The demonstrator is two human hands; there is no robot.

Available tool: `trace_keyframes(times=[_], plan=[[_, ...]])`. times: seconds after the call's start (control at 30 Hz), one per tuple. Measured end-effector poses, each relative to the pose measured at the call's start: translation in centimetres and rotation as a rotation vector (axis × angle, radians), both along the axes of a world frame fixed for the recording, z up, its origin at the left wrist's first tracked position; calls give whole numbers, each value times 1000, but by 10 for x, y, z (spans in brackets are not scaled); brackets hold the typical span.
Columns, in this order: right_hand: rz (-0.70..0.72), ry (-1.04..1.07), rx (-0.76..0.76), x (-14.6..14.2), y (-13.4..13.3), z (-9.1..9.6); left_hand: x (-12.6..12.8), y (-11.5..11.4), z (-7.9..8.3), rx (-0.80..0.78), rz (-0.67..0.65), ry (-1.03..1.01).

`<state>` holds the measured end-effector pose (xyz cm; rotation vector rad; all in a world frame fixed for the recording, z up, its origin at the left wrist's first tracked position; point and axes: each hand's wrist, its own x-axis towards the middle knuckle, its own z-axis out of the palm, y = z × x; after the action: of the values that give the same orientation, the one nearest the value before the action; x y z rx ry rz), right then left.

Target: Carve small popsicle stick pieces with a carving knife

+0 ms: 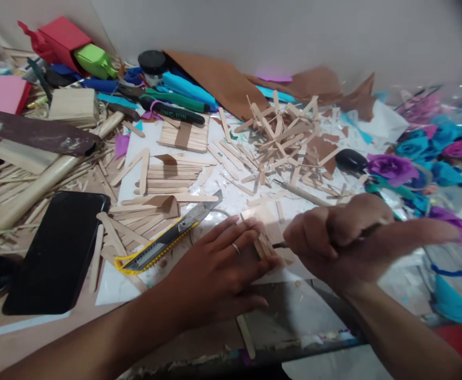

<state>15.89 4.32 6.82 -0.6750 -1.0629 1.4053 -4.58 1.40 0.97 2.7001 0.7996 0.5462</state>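
Note:
My left hand lies on the table with its fingers pressed down on a few small wooden sticks; a ring shows on one finger. My right hand is closed in a fist around a thin dark-tipped tool, whose tip touches the sticks under my left fingers. A yellow utility knife lies just left of my left hand, its blade pointing up and to the right.
A black phone lies at the left. Glued stick panels and a loose pile of sticks cover the white sheet. Paper flowers crowd the right, coloured paper, a marker and boxes the back.

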Motion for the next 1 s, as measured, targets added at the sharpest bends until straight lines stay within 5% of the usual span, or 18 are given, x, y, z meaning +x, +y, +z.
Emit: trace_keyframes(times=[0.13,0.43,1.0], plan=[[-3,-24,-64,-2,-1,-3,0,0,0,15,2,0],[138,-7,135,-3,-1,-13,1,1,-1,24,-5,0],[198,-114,-9,3,5,-5,1,-1,-1,-13,-5,15]])
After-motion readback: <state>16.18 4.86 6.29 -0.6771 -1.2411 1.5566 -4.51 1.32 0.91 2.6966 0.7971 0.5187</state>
